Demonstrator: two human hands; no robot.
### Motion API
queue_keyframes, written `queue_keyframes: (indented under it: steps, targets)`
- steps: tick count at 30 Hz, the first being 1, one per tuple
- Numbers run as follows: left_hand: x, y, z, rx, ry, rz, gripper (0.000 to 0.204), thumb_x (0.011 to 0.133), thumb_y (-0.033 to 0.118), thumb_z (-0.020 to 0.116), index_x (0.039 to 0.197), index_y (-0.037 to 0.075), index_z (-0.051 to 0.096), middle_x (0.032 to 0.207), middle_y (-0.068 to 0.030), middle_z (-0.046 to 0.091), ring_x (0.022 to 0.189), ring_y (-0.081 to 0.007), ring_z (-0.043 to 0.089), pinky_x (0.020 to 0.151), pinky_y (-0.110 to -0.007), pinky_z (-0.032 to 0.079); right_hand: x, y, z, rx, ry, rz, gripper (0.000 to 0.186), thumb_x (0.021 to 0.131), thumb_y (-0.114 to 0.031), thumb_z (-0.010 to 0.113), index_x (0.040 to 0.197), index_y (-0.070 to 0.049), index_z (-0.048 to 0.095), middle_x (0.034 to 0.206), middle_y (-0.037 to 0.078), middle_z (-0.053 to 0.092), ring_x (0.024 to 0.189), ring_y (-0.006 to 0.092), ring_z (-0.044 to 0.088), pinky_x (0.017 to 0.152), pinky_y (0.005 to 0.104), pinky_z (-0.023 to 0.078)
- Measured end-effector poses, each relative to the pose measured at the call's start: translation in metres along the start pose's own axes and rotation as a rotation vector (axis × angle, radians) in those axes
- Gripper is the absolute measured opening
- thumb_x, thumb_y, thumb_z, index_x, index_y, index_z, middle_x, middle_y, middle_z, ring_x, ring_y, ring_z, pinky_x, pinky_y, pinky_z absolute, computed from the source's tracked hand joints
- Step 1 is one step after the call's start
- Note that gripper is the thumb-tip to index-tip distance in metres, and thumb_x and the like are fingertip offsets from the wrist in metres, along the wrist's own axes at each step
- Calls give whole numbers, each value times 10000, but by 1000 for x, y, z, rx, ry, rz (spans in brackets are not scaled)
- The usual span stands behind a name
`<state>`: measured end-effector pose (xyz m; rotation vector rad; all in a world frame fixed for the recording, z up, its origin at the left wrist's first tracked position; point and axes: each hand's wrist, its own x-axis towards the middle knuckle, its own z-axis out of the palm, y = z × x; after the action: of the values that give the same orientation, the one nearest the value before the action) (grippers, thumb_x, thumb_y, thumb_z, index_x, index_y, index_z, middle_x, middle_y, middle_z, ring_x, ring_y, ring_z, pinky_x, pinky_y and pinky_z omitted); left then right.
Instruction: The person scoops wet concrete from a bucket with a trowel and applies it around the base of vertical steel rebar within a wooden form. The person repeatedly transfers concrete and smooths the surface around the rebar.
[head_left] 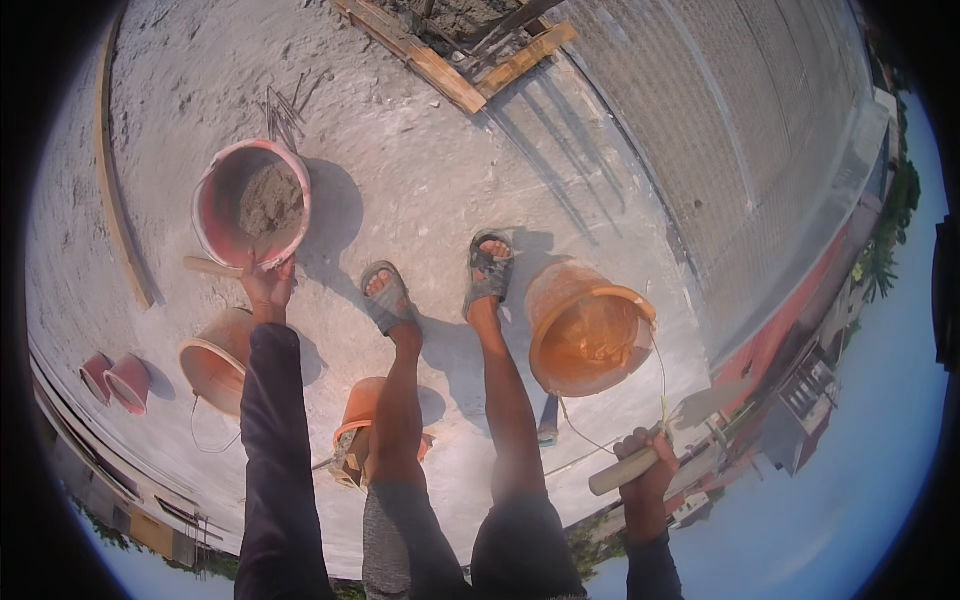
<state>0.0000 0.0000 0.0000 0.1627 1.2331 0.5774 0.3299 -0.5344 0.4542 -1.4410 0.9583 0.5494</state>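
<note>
My left hand (268, 287) is closed over the near rim of a red-pink bucket (209, 205) with grey wet mortar (271, 201) inside. A wooden stick or handle (212, 267) juts out beside that hand; its other end is hidden. At the lower right my right hand (648, 468) is wrapped round the wooden handle of a trowel (712, 403), its flat blade pointing away up and right. An orange bucket (592, 335) leans its mouth toward me, and its thin wire handle runs to my right hand; whether the fingers also hold the wire I cannot tell.
A tipped bucket (215, 355) lies by my left forearm, with two small pink buckets (128, 384) farther left. Between my legs an orange bucket (362, 405) holds tools. A timber frame (440, 75) lies ahead, a plank (118, 200) at left. The slab edge (640, 160) borders a mesh-like surface at right.
</note>
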Motion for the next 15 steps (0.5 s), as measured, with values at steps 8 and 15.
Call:
queue_keyframes:
  steps: [8, 15]
  targets:
    - [-14, 19, 41, 198, 83, 101, 394, 1072, 203, 475, 1388, -30, 513, 1336, -210, 614, 1232, -356, 626, 1052, -508, 554, 79, 45, -143, 12, 162, 23, 207, 1043, -276, 546, 889, -164, 464, 719, 4, 430, 593, 166, 441, 555, 355, 400]
    - [-69, 36, 73, 749, -42, 63, 348, 914, 22, 465, 1250, 2, 553, 1213, -160, 636, 1107, -343, 664, 970, -503, 574, 121, 106, -236, 103, 183, 95, 218, 1059, -289, 540, 886, -187, 454, 690, -14, 400, 547, 152, 409, 519, 333, 390]
